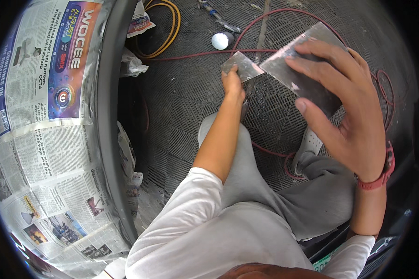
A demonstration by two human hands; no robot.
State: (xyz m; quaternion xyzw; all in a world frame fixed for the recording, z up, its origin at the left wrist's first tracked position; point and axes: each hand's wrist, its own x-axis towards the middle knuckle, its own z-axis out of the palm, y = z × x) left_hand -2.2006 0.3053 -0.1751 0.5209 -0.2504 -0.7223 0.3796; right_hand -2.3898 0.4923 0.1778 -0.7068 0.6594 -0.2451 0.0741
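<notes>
In my left hand (233, 84) is a small, thin, grey plate (247, 69) with a shiny surface, pinched at its near left edge. My right hand (351, 97), with a red wristband, is at a larger square grey plate (307, 51) that looks like sheet metal. Its fingers lie over the plate's face, with the thumb apart from them; part of the plate is hidden behind the hand. The near corners of the two plates meet or almost meet between my hands; whether they touch, I cannot tell.
A curved panel covered with newspaper (42, 153) and edged by a dark strip (111, 116) stands at my left. On the patterned floor lie a red hose (195, 55), a yellow hose (176, 28), a metal fitting (219, 18), a can with a white top (222, 41) and clear plastic (134, 64).
</notes>
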